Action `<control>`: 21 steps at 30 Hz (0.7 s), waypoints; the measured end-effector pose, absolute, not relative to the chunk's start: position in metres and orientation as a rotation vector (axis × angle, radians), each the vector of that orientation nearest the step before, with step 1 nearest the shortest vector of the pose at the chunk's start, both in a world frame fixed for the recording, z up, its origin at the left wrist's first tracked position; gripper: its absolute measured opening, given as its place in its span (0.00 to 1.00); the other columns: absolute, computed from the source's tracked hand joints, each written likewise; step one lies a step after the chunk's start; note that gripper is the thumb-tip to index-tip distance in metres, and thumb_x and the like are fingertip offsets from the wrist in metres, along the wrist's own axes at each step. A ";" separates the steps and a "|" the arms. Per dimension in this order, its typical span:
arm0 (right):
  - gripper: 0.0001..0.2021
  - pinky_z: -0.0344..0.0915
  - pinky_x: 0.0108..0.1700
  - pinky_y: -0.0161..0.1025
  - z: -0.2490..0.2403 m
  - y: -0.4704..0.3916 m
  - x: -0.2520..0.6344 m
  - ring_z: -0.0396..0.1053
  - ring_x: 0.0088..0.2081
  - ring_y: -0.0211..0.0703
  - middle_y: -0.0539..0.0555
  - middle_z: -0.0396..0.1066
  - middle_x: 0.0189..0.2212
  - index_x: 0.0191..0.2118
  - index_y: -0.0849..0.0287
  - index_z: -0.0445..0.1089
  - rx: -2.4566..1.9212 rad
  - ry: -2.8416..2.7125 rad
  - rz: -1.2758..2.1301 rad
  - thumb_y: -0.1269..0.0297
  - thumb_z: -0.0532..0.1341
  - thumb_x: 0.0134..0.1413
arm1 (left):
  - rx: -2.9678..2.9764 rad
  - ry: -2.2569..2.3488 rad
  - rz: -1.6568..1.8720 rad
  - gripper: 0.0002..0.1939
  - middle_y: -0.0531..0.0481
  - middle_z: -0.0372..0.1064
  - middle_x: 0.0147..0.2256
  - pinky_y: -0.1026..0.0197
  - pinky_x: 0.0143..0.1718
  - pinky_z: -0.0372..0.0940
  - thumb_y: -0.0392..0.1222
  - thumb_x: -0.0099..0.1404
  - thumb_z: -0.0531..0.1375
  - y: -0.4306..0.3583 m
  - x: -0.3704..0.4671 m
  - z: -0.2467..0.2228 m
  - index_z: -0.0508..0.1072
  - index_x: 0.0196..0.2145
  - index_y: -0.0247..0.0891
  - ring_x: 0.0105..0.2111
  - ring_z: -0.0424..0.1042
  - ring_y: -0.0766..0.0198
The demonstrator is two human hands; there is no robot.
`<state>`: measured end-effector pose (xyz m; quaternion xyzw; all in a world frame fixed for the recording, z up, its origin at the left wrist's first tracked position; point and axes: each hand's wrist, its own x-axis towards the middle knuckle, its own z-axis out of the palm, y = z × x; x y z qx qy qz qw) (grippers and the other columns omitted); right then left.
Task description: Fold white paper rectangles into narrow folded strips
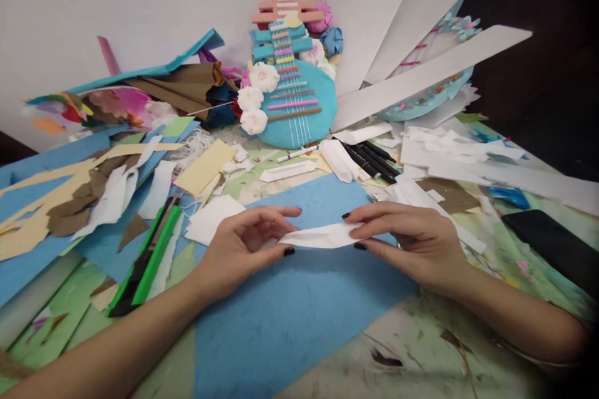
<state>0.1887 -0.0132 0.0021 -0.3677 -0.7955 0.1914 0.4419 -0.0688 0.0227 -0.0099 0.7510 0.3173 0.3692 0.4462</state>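
A narrow folded strip of white paper is held level between my two hands, over a blue sheet. My left hand pinches its left end between thumb and fingers. At the other end, my right hand grips the strip with thumb and fingertips. A small stack of white paper lies beside my left hand. Beyond the strip, a folded white paper piece and another, wider one rest near several black markers.
A green and black utility knife lies left of my forearm. Farther back stands a blue paper guitar with white flowers. White paper scraps and a black phone-like slab are at the right. Tan paper scraps cover the left side.
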 end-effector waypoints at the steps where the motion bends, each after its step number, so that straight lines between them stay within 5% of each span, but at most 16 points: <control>1: 0.08 0.72 0.41 0.37 0.002 -0.013 0.189 0.73 0.39 0.40 0.53 0.75 0.38 0.35 0.55 0.75 -0.915 -1.976 0.463 0.74 0.61 0.52 | 1.851 0.773 0.910 0.07 0.41 0.69 0.48 0.54 0.44 0.71 0.32 0.57 0.62 0.023 -0.069 -0.010 0.71 0.36 0.37 0.47 0.71 0.56; 5: 0.09 0.71 0.43 0.37 0.003 -0.013 0.189 0.73 0.40 0.40 0.53 0.75 0.37 0.36 0.55 0.75 -0.921 -1.979 0.421 0.75 0.61 0.51 | 1.814 0.764 0.879 0.10 0.42 0.70 0.49 0.52 0.46 0.70 0.32 0.56 0.63 0.023 -0.070 -0.012 0.75 0.38 0.38 0.51 0.68 0.53; 14: 0.09 0.71 0.43 0.36 0.004 -0.011 0.190 0.73 0.39 0.39 0.54 0.75 0.37 0.35 0.56 0.76 -0.897 -1.988 0.417 0.75 0.62 0.50 | 1.677 0.902 0.926 0.06 0.48 0.76 0.36 0.63 0.41 0.70 0.32 0.54 0.64 0.025 -0.070 -0.012 0.79 0.30 0.39 0.38 0.74 0.62; 21: 0.07 0.71 0.43 0.36 -0.001 -0.008 0.192 0.73 0.37 0.39 0.51 0.76 0.35 0.34 0.54 0.76 -0.967 -1.906 0.570 0.72 0.63 0.49 | 1.717 0.881 1.013 0.09 0.48 0.73 0.42 0.63 0.40 0.69 0.31 0.54 0.64 0.025 -0.072 -0.012 0.79 0.33 0.41 0.43 0.71 0.60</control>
